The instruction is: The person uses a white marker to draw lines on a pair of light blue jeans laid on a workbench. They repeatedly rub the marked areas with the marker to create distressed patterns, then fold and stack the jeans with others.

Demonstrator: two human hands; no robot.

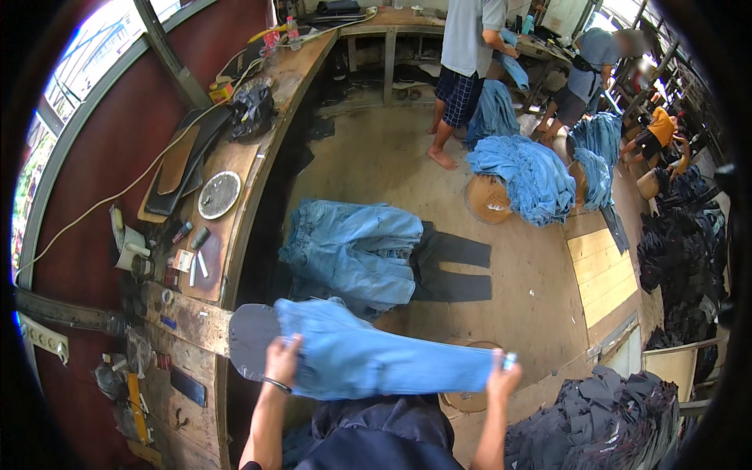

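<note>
A pair of light blue jeans [392, 360] is stretched sideways in front of me, slightly blurred. My left hand [282, 360] is closed on its wide waist end, beside the rounded dark board [252, 341] that juts from the bench. Out at the narrow leg end, my right hand [504, 376] grips the hem. A small white and blue bit [510, 361] shows at those fingers; I cannot make out what it is. Beyond the held pair, a heap of blue jeans [352, 243] lies partly over dark grey trousers [462, 266].
The wooden bench [262, 157] along my left holds a round plate [219, 194], a phone [188, 388] and small tools. More jeans [525, 176] are piled ahead right, near a standing person [470, 47] and others farther off. Dark cloth pieces [595, 419] heap up at lower right.
</note>
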